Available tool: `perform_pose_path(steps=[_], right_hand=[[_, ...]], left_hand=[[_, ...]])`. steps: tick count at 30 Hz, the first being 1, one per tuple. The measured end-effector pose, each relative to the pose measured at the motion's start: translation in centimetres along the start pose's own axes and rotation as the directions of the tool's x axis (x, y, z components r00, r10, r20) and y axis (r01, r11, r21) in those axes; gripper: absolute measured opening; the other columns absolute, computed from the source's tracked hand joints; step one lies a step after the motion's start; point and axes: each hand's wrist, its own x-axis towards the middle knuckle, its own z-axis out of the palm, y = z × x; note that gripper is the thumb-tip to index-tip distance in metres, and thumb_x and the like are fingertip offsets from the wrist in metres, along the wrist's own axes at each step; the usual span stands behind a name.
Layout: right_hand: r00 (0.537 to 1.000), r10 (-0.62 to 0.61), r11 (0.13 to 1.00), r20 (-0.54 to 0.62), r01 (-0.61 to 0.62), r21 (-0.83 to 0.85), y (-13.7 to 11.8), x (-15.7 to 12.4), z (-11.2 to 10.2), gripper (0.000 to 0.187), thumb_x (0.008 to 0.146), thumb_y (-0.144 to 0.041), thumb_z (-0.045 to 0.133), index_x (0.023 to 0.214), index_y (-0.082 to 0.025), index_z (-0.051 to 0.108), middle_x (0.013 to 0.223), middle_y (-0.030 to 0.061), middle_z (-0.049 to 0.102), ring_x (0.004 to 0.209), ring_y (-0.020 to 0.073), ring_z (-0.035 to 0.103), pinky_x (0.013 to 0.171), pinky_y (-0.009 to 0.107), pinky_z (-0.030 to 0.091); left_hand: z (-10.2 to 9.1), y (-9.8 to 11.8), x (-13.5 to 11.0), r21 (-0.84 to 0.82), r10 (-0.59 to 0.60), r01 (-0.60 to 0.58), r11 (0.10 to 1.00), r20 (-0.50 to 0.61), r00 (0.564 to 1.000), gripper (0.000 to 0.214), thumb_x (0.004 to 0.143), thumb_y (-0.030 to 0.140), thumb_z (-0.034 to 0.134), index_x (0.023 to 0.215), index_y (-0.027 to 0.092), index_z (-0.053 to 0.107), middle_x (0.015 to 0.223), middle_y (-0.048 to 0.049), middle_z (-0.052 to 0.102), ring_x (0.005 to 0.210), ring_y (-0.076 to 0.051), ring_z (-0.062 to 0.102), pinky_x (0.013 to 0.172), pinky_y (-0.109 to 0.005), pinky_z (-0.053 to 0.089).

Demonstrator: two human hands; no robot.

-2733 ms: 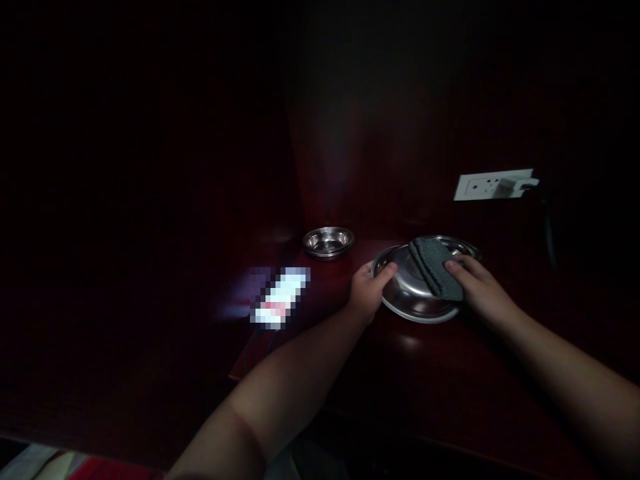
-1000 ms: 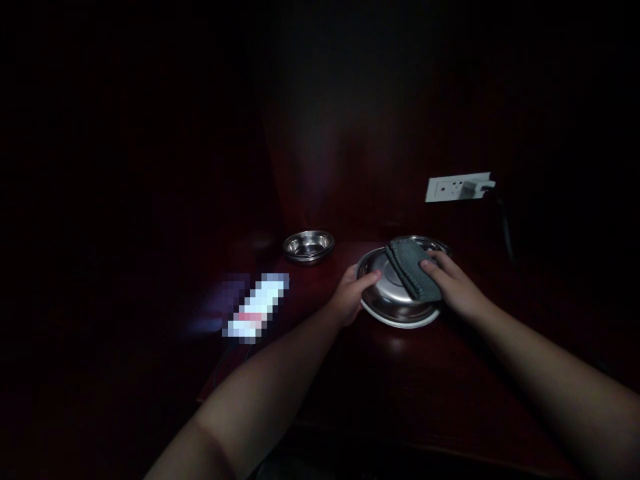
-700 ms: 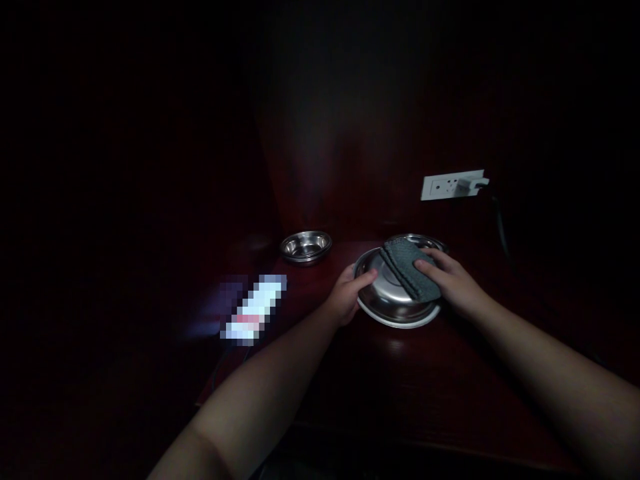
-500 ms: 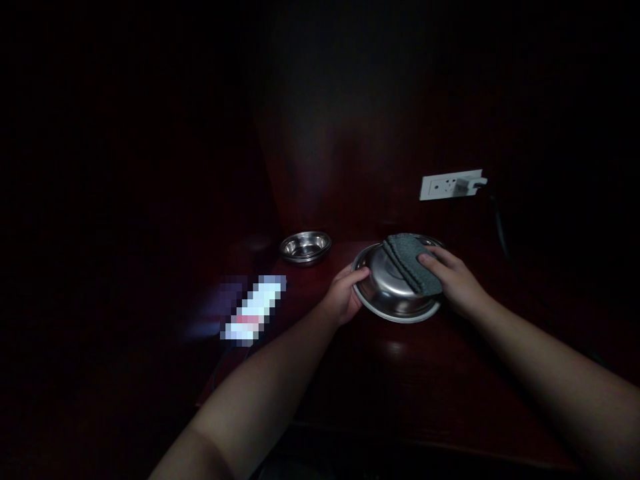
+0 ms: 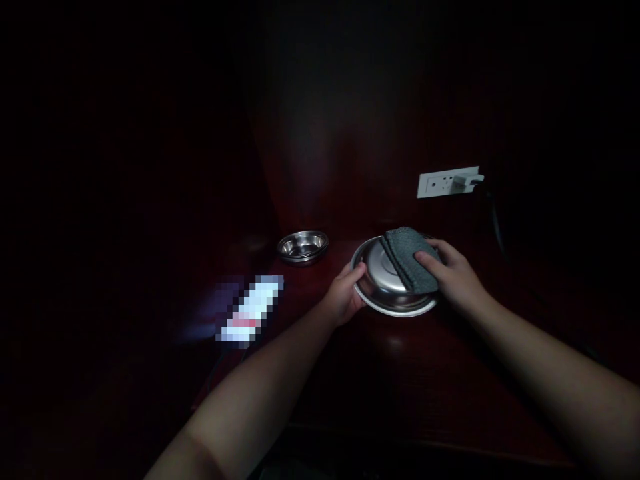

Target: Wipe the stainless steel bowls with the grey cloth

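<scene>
A shiny metal bowl (image 5: 373,273) is held tilted above the dark red table, its rounded underside facing me. My left hand (image 5: 346,295) grips its left rim, thumb on the outer face and fingers behind. A folded grey-green cloth (image 5: 411,257) lies across the right part of the underside. My right hand (image 5: 453,270) is closed on the cloth at the bowl's right edge, its thumb on top; its other fingers are partly hidden behind cloth and bowl.
Small metal bowls (image 5: 303,248), seemingly stacked, stand at the back left. A lit phone-like screen (image 5: 253,312), pixelated, lies left of my left forearm. On the back wall is a white socket (image 5: 447,183) with a plug and dark cable. The table's front edge runs below my forearms.
The bowl and both hands have shifted very slightly up and left in view, with the bowl's tilt a little different. Both grips stay as they were.
</scene>
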Motion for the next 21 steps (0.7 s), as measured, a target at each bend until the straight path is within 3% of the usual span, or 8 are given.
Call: perform_pose_path(steps=[10,21], right_hand=[[0.998,0.043,0.998,0.051,-0.046,0.05,0.14,0.17,0.07,0.044,0.063,-0.048,0.071,0.098,-0.022,0.062,0.094,0.0046,0.066,0.082,0.0225,0.062,0.073,0.036,0.05],[0.99,0.074,0.995,0.124,-0.08,0.05,0.01,0.08,-0.17,0.045,0.065,-0.046,0.071,0.104,-0.023,0.065,0.094,0.005,0.069,0.084,0.0255,0.065,0.078,0.042,0.052]], left_hand=[[-0.47,0.24,0.35,0.005,-0.032,0.032,0.999,0.006,0.999,0.034,0.082,0.031,0.055,0.114,0.019,0.052,0.101,-0.01,0.066,0.089,-0.022,0.065,0.082,-0.041,0.051],[-0.63,0.36,0.46,0.011,-0.044,0.045,0.999,-0.031,0.999,0.036,0.079,0.031,0.06,0.111,0.018,0.054,0.098,-0.0093,0.066,0.081,-0.02,0.066,0.077,-0.037,0.052]])
